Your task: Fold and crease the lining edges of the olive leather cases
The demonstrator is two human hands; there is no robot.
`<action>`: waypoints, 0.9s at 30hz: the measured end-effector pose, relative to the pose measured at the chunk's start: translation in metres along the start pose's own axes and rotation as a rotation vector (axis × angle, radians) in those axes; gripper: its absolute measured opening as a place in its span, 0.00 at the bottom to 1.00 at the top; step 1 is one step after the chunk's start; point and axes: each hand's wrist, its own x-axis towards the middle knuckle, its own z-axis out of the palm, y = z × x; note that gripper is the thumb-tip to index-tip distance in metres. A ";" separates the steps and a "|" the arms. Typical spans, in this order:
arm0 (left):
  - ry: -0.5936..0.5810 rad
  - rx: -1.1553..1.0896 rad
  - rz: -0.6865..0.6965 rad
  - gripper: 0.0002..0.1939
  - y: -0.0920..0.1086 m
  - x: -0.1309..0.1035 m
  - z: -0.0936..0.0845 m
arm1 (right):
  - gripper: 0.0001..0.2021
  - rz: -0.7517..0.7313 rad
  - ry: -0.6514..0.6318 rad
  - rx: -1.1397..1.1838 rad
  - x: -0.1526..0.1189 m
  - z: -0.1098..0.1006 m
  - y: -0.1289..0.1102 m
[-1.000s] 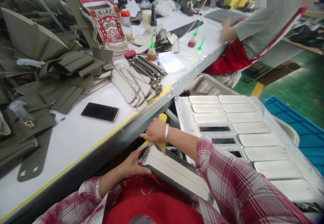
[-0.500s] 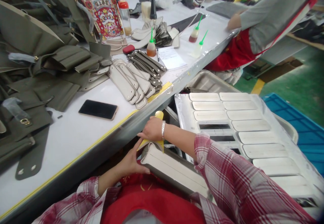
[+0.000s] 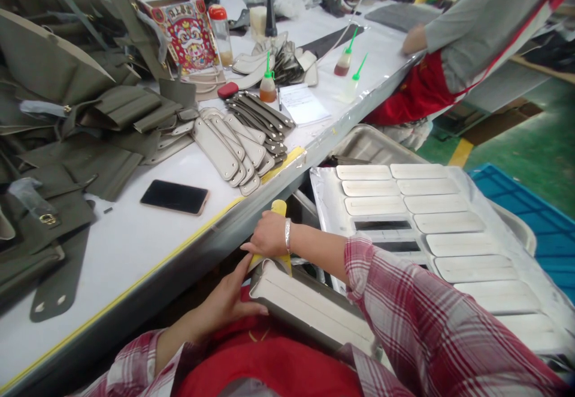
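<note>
A grey-olive leather bag body (image 3: 309,307) lies tilted in front of my lap, its long cream base panel facing up. My left hand (image 3: 229,295) grips its near-left end, thumb on the near side and fingers at the far corner. Over that same end, my right hand (image 3: 268,234), with a silver bracelet at the wrist, is closed around a yellow tool (image 3: 279,208). The tool has a rounded top and a flared lower edge against the bag; the hand covers its middle, so its exact kind is unclear.
To the right, a white board (image 3: 326,205) bears rows of cream strips (image 3: 449,222). On the table are a phone (image 3: 174,197), leather straps (image 3: 220,145), a glue bottle (image 3: 268,88) and bag parts (image 3: 90,169). A co-worker's arm (image 3: 467,20) is at the table's far right.
My left forearm and hand have shifted slightly down and left. The yellow tool and my right hand sit slightly lower and further left against the bag.
</note>
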 end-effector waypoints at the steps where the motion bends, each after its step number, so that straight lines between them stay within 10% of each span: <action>1: -0.013 0.007 0.008 0.52 0.001 -0.001 0.000 | 0.29 -0.002 0.000 -0.002 0.000 0.000 -0.001; 27: -0.064 0.063 0.019 0.51 0.007 -0.008 0.005 | 0.28 0.021 0.029 0.003 -0.006 0.000 -0.005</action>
